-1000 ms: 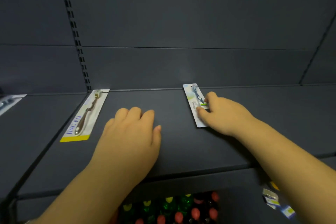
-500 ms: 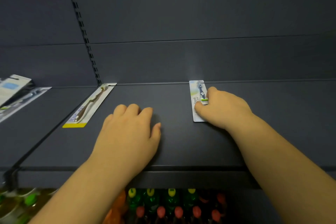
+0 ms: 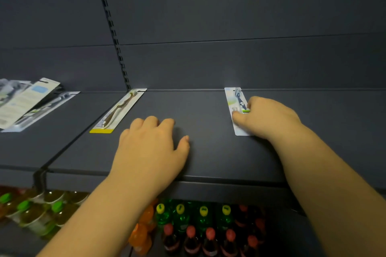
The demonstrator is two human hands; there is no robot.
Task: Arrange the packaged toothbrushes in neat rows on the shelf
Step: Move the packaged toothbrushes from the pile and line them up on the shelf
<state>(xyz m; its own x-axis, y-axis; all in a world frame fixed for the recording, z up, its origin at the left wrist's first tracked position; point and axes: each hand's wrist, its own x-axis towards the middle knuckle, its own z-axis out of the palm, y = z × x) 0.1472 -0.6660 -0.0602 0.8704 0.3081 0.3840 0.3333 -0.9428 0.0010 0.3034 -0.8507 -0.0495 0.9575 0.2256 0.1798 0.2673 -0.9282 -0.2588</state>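
A white and blue packaged toothbrush (image 3: 233, 104) lies flat on the dark shelf (image 3: 204, 152), its top end at the back wall. My right hand (image 3: 269, 119) covers its right side and lower half, thumb and curled fingers pinching it. A second packaged toothbrush (image 3: 119, 111), brown with a yellow strip at its near end, lies at an angle along the shelf's left edge. My left hand (image 3: 150, 148) rests palm down on the shelf between the two packages, holding nothing.
A loose pile of several toothbrush packages (image 3: 27, 102) lies on the neighbouring shelf section to the left. A slotted upright (image 3: 112, 27) divides the back panel. Below the shelf stand bottles with green, yellow and red caps (image 3: 200, 225).
My right hand has turned the white and blue package from a slight slant to nearly straight against the back wall. The view has shifted, bringing the left pile into sight. My left hand stays put.
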